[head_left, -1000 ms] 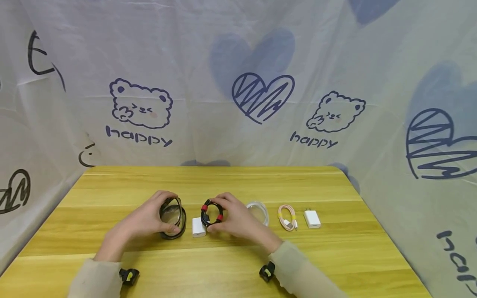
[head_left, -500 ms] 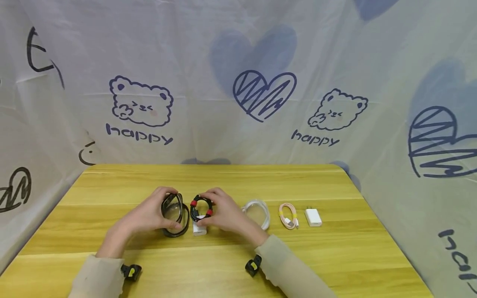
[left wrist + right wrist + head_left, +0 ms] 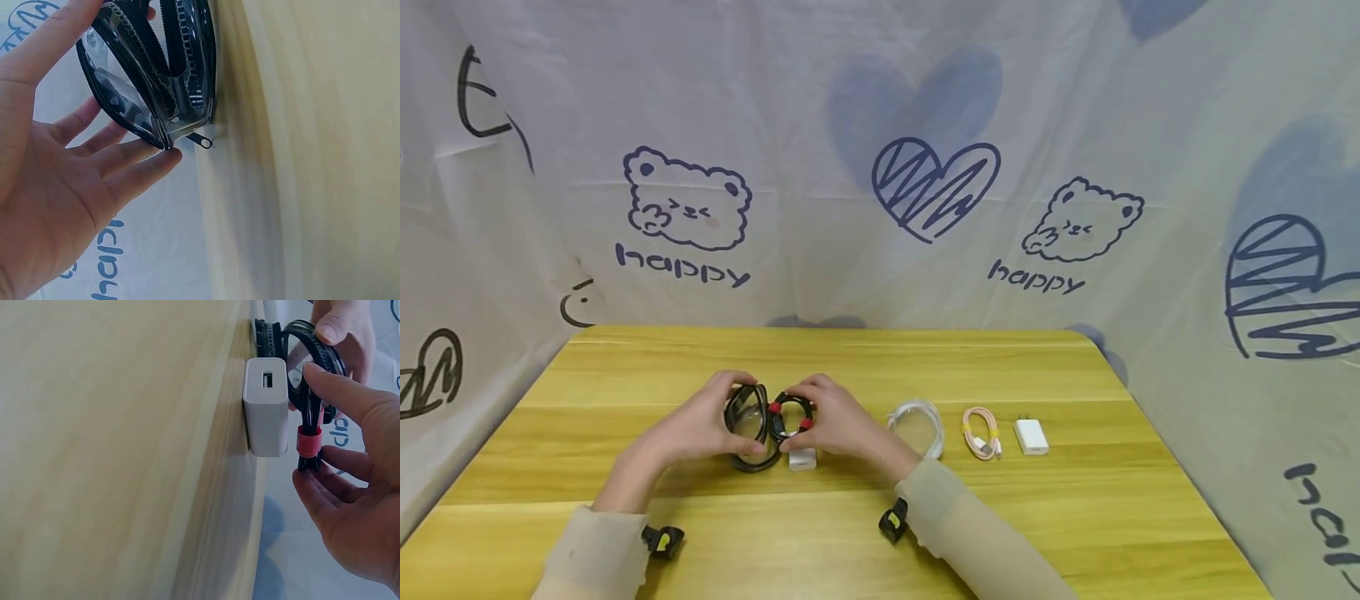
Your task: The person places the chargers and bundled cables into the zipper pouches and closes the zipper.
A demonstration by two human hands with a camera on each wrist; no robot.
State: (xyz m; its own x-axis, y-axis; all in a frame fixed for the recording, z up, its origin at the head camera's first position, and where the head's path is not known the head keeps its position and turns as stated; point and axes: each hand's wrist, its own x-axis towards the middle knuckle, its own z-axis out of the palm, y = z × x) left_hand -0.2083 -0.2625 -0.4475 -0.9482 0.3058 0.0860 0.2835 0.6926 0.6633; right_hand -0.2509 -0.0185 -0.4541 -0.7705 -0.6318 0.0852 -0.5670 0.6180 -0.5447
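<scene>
My left hand holds a small clear zip pouch with black edging by its rim, thumb and fingers on opposite sides. Its zip gapes in the left wrist view, with the puller hanging at one end. Between the thumb and fingers of my right hand is a coiled black cable, bound with red straps. In the head view, that coil is right beside the pouch's mouth; whether they touch I cannot tell. A white charger plug stands on the table just by the cable, partly hidden behind it in the head view.
To the right on the wooden table lie a coiled white cable, a pink cable with yellow ties, and a second white charger plug. A printed white cloth hangs behind the table.
My right hand has carried the coiled black cable leftwards over the charger plug, up to the pouch. My left hand and the pouch have stayed almost in place.
</scene>
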